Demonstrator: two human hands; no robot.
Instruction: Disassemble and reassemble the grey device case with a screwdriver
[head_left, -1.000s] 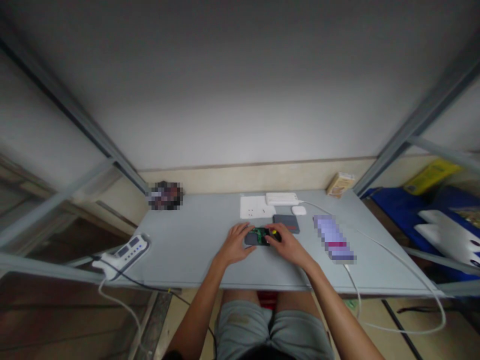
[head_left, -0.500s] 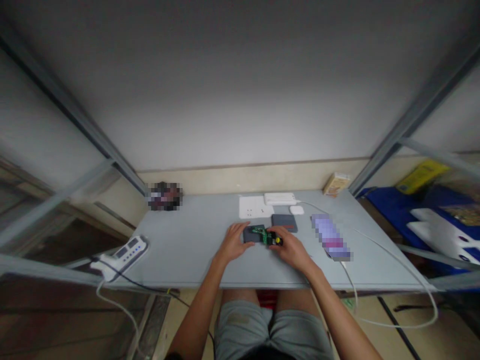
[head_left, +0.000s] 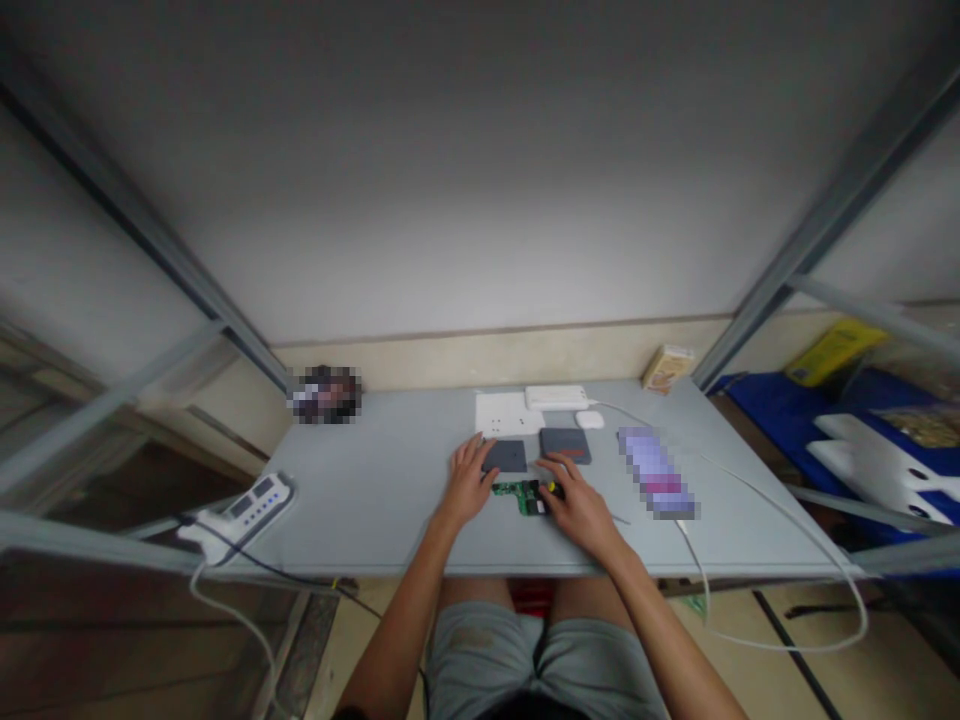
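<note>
My left hand [head_left: 466, 482] lies flat on the grey table [head_left: 390, 480], fingers stretched out and touching the left edge of a dark grey square cover [head_left: 507, 456]. Just in front of that cover lies a green circuit board [head_left: 516, 492] with a small yellow part at its right end. My right hand [head_left: 576, 503] has its fingers closed on that right end of the board. A second dark grey cover [head_left: 565, 445] with a red mark lies to the right of the first one.
A white plate [head_left: 502, 412], a white box [head_left: 556, 396] and a small white object [head_left: 590, 419] lie behind the covers. A blurred device [head_left: 657, 472] with a white cable [head_left: 757, 490] is at right. A power strip [head_left: 240, 505] hangs at the left edge. A cardboard box [head_left: 667, 367] stands far right.
The green board has come apart from the dark grey cover: the cover now lies farther back, and the board lies nearer to me. Both hands shifted slightly.
</note>
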